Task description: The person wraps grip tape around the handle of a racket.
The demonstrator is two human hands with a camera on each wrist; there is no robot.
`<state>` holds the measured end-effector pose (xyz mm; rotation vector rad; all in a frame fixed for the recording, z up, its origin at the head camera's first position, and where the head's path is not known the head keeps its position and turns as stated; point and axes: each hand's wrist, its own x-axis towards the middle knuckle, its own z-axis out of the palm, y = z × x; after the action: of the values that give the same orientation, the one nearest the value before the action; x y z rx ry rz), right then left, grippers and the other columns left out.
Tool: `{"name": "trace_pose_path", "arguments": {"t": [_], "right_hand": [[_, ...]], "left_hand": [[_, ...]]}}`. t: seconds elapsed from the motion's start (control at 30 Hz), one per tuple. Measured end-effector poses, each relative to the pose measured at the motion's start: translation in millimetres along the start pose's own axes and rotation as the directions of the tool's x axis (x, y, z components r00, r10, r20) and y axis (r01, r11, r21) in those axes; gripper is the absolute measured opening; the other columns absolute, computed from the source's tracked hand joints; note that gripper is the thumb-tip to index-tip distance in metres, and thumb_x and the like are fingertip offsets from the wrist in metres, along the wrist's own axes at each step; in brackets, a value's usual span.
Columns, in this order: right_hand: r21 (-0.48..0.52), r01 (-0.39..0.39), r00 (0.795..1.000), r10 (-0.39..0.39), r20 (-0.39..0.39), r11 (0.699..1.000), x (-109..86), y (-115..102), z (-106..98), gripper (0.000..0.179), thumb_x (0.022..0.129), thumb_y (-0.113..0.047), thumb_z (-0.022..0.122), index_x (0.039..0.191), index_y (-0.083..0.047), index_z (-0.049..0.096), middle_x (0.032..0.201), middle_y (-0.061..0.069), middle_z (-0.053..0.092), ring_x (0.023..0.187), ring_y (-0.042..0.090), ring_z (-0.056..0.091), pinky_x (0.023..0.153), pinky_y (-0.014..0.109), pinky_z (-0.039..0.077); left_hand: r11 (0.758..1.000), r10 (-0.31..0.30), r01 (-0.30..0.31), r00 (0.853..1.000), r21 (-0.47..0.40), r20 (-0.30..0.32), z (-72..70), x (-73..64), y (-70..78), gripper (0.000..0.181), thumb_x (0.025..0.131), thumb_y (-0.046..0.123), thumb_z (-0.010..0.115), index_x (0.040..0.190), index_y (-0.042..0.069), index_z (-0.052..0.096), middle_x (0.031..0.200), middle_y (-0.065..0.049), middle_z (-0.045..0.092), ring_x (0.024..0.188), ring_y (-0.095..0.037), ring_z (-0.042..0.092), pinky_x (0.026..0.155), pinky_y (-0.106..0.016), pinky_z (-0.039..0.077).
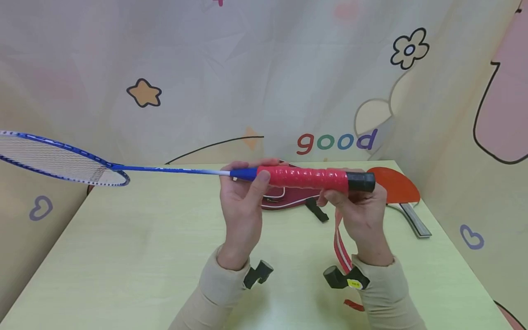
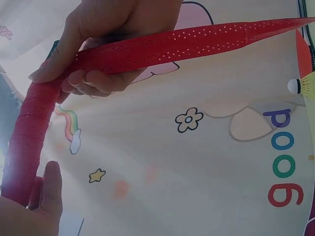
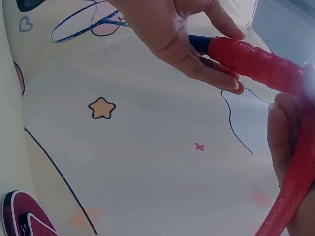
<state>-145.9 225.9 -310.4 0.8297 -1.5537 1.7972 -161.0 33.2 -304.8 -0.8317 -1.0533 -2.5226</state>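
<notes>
A blue badminton racket is held level above the table, its strung head to the left. Red perforated grip tape is wound around most of its handle; the black butt end is bare. My left hand holds the handle near the blue cone, thumb on top of the tape. At the butt end, my right hand pinches the tape against the handle. From there the loose tail of tape runs out past the fingers, and in the head view it hangs down by the right wrist.
Behind the hands lies a maroon bag with white piping, with a black strap next to it. An orange-red table tennis paddle rests at the table's right. The left wrist view shows a yellow shuttlecock at its edge.
</notes>
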Motion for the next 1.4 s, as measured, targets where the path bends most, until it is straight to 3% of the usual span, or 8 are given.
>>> {"name": "trace_pose_path", "arguments": {"t": [0.13,0.4,0.57,0.8,1.0,1.1,1.27,1.4], "right_hand": [[-0.018,0.005,1.000,-0.005,0.003,1.000,0.9,0.7,-0.3,0.034,0.087,-0.010,0.074,0.111,0.011,0.063,0.080,0.012,0.070,0.068,0.022,0.069,0.074,0.029,0.057],[-0.018,0.018,0.996,-0.016,0.086,1.000,1.5,2.0,-3.0,0.036,0.093,-0.013,0.066,0.118,0.011,0.058,0.086,0.013,0.070,0.074,0.023,0.070,0.078,0.031,0.058],[-0.034,0.031,0.998,-0.029,0.052,0.999,2.5,1.3,-3.0,0.036,0.091,-0.012,0.069,0.116,0.011,0.060,0.088,0.012,0.072,0.079,0.023,0.071,0.081,0.032,0.057],[-0.039,0.047,0.999,-0.046,0.012,0.998,3.4,1.1,-1.0,0.028,0.090,-0.003,0.068,0.112,0.013,0.061,0.085,0.012,0.070,0.074,0.023,0.070,0.076,0.032,0.058],[-0.024,0.071,0.997,-0.070,0.011,0.997,3.0,1.2,0.0,0.050,0.089,-0.007,0.070,0.133,0.006,0.052,0.087,0.011,0.069,0.073,0.021,0.070,0.078,0.030,0.057],[-0.002,0.056,0.998,-0.056,0.001,0.998,1.3,0.1,0.0,0.050,0.087,-0.009,0.073,0.131,0.006,0.054,0.090,0.012,0.069,0.072,0.021,0.070,0.077,0.029,0.058],[-0.024,0.021,0.999,-0.021,-0.029,1.000,-0.8,-2.1,0.2,0.042,0.086,-0.010,0.075,0.120,0.009,0.060,0.094,0.012,0.069,0.072,0.021,0.070,0.073,0.028,0.058],[-0.039,0.011,0.999,-0.012,-0.047,0.999,-0.6,-2.3,0.1,0.045,0.085,-0.015,0.076,0.119,0.009,0.060,0.092,0.012,0.069,0.071,0.022,0.069,0.071,0.028,0.058]], "left_hand": [[1.000,0.020,-0.020,0.999,-0.017,0.040,0.5,-0.2,-0.6,0.043,0.093,0.015,0.067,0.119,0.010,0.033,0.116,-0.014,0.062,0.113,-0.036,0.058,0.098,-0.046,0.048],[0.999,0.052,-0.051,0.999,0.013,-0.005,0.0,0.1,-0.3,0.044,0.091,0.019,0.069,0.116,0.009,0.035,0.113,-0.014,0.063,0.111,-0.035,0.061,0.096,-0.049,0.048],[0.999,0.043,-0.042,0.999,0.021,-0.033,-0.1,0.2,0.7,0.047,0.090,0.019,0.071,0.116,0.006,0.035,0.111,-0.012,0.060,0.108,-0.030,0.061,0.093,-0.044,0.051],[0.999,0.022,-0.019,0.998,0.045,-0.055,0.0,-0.6,0.9,0.048,0.088,0.024,0.073,0.115,0.007,0.036,0.105,-0.009,0.055,0.105,-0.024,0.059,0.091,-0.039,0.053],[0.998,0.022,-0.020,0.999,0.058,-0.032,-0.4,-0.3,0.6,0.044,0.090,0.025,0.070,0.113,0.009,0.036,0.102,-0.009,0.056,0.089,-0.023,0.068,0.078,-0.043,0.058],[0.997,0.012,-0.010,0.999,0.072,-0.033,-0.7,-0.4,0.4,0.043,0.090,0.027,0.070,0.113,0.010,0.037,0.101,-0.010,0.057,0.085,-0.024,0.069,0.074,-0.044,0.059],[0.997,-0.009,0.012,0.999,0.070,-0.043,-0.4,-0.2,0.8,0.045,0.090,0.028,0.070,0.113,0.010,0.036,0.102,-0.010,0.056,0.086,-0.025,0.069,0.074,-0.043,0.059],[1.000,-0.011,0.011,1.000,0.026,-0.007,0.4,0.2,0.6,0.043,0.093,0.020,0.068,0.116,0.010,0.034,0.109,-0.012,0.059,0.100,-0.029,0.065,0.088,-0.042,0.055]]}}
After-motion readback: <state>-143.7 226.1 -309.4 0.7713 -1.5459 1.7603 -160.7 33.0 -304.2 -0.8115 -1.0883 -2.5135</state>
